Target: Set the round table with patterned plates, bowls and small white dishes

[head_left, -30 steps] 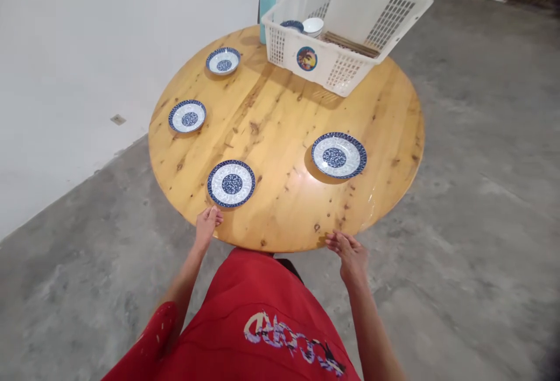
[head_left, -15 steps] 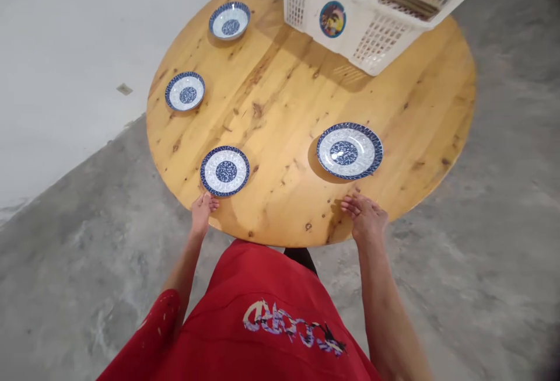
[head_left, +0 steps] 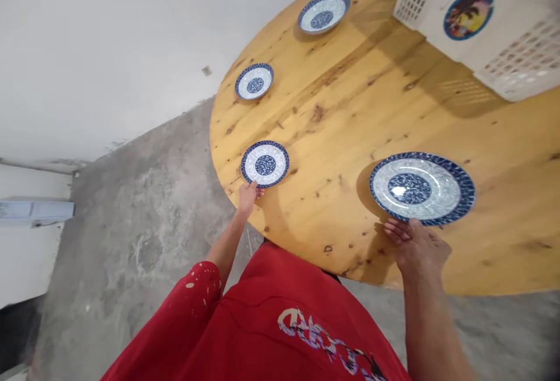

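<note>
Blue-rimmed and patterned, four dishes sit spaced out on a round wooden table (head_left: 332, 153) as a person in a red shirt (head_left: 306, 293) reaches to two of them at once. The left hand (head_left: 249, 197) meets the near rim of the left plate (head_left: 265, 164), thumb at the edge and fingers curled close together; the right hand (head_left: 420, 248) does likewise at the near rim of the right plate (head_left: 422, 188), its thumb tip against the edge. Whether either hand truly pinches its plate cannot be told from this angle. Both plates lie just beyond the fingers, well apart from each other. Farther round the edge, the middle dish (head_left: 254, 81) and the far dish (head_left: 324, 12) stand untouched, beyond the left plate. The work appears partway along: four dishes are out, but two have hands at their rims and look not yet left alone. A white basket (head_left: 476, 55) stands opposite, its contents mostly cut off, so what remains inside is unclear.
</note>
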Demonstrator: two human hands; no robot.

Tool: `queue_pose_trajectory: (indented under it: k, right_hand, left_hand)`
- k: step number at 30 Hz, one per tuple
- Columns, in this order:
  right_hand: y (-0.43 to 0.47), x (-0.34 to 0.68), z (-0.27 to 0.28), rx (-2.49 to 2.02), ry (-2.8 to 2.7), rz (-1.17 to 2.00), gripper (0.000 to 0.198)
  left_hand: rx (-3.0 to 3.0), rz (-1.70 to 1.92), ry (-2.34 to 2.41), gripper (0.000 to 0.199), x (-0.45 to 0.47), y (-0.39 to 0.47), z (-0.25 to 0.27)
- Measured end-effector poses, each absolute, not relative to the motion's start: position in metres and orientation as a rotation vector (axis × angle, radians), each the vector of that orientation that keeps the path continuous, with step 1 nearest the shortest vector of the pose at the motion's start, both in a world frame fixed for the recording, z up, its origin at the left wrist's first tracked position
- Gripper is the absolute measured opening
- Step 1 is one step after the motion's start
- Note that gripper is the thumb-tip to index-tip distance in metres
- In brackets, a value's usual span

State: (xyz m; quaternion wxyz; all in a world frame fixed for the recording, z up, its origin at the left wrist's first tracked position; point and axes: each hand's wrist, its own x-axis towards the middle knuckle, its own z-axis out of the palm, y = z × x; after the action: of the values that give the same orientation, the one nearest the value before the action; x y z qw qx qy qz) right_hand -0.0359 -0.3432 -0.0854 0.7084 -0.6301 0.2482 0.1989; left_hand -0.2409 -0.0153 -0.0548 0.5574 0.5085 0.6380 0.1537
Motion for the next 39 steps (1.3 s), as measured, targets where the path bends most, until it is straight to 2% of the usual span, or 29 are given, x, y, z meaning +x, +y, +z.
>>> queue_pose_trajectory:
  k: [14, 22, 30, 39]
  right_hand:
    - [-0.346, -0.032, -0.083, -1.454, 0.497, 0.505, 0.019]
    - [-0.341, -0.035, -0.077, -1.437, 0.505, 0.490, 0.035]
    - [-0.355, -0.043, -0.068, -1.426, 0.500, 0.508, 0.047]
    - [-0.389, -0.063, -0.077, -1.386, 0.525, 0.536, 0.075]
  left_hand:
    - [1.128, 0.413, 1.554, 0.028, -0.237, -0.031, -0.055]
    - [1.160, 0.366, 1.530, 0.032, -0.240, -0.028, -0.051]
    - [1.255, 0.333, 1.408, 0.065, -0.250, -0.048, -0.044]
    - [1.373, 0.259, 1.406, 0.056, -0.288, -0.117, -0.060]
